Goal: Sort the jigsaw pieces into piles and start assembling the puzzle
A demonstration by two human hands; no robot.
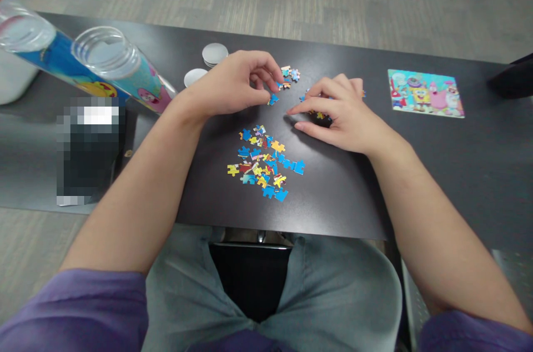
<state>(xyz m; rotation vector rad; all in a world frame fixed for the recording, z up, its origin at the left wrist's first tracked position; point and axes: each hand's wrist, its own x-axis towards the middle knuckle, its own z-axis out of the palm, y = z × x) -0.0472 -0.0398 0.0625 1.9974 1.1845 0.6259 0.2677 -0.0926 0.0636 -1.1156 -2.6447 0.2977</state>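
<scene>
My left hand [239, 83] is curled above the table, its thumb and fingertips closed at a small blue puzzle piece [272, 99]. Just beyond those fingertips lies a small cluster of pieces [295, 74]. Fingers apart, my right hand [335, 110] hovers over or rests on another group of puzzle pieces [320, 115], covering most of it. Whether its fingertips touch any piece cannot be made out. Closer to me is a loose spread of blue, yellow and red puzzle pieces [256, 156], some overlapping.
On the dark table [333, 191], a cartoon picture card [427, 94] lies to the right. Two clear-topped printed tubes [145, 83] stand at left, near white round lids [215, 54]. A pixelated dark object [89, 155] sits at left, and a black object [514, 83] at far right.
</scene>
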